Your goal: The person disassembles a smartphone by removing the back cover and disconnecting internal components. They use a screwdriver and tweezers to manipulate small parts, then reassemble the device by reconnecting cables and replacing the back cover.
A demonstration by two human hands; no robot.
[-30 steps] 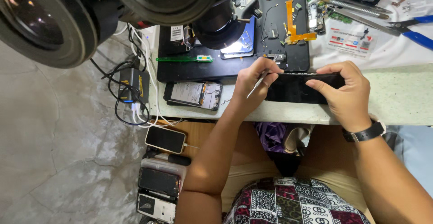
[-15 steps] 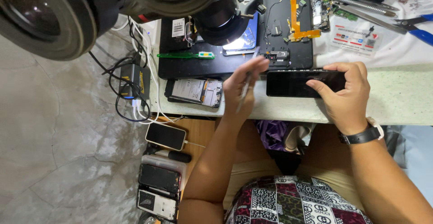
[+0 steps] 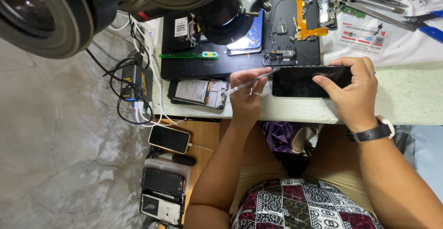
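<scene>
My right hand (image 3: 353, 93), with a black watch on the wrist, grips a black phone (image 3: 300, 81) by its right end and holds it flat over the table's front edge. My left hand (image 3: 247, 95) pinches a thin white pry tool (image 3: 251, 82). The tool's tip points at the phone's upper left corner. I cannot tell whether the tip touches it. The left hand sits just left of the phone, apart from it.
A black work mat (image 3: 240, 65) carries a microscope head (image 3: 226, 21), an orange flex cable (image 3: 304, 23) and small parts. An opened phone (image 3: 198, 93) and a green brush (image 3: 189, 55) lie to the left. Blue pliers (image 3: 427, 26) are far right. Several phones (image 3: 168, 139) lie on a lower shelf beside a charger (image 3: 136, 83) with cables.
My left hand has drawn back leftward and toward me, off the phone's left end. The right hand keeps its grip on the phone.
</scene>
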